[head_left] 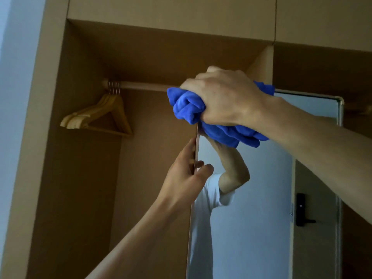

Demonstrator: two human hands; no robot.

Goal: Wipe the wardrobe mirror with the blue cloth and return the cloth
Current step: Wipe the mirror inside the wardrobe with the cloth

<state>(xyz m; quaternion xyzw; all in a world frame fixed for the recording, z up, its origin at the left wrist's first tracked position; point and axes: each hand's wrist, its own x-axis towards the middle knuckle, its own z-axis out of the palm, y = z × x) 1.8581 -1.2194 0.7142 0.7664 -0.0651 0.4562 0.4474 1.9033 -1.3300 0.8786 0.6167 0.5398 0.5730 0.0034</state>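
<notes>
Far left: pale wall (12, 97), then the wardrobe (40, 158) side panel and an open bay in brown board. A bunch of wooden hangers (112, 98) hangs near the left end of the rail (141, 86), hooks together, well apart from both hands. The rail runs right and passes behind the cloth.

Next, left hand (185, 178) comes up from bottom centre, forearm bare. It pinches the left edge of the mirror (261, 198), fingers behind the edge and thumb in front on the glass side. Narrow grip, holding the mirror panel, well below the cloth.

The blue cloth (187, 105) is up at the mirror's top left corner, bunched into a wad, with folds sticking out left of and below the fist. Over it, right hand (225, 97) comes in from the right edge, arm bare, fingers curled tight round the wad, back of hand to camera. The reflected arm meets the cloth from below, so the cloth looks to be on the glass. The actual contact patch is hidden by the hand.

In the glass: white short sleeve (211, 194), raised arm, pale wall behind. Further right in the reflection, a door with a dark lock and handle (301, 212). The mirror frame's rounded top right corner (340, 101) shows, with more wardrobe board beyond it.
</notes>
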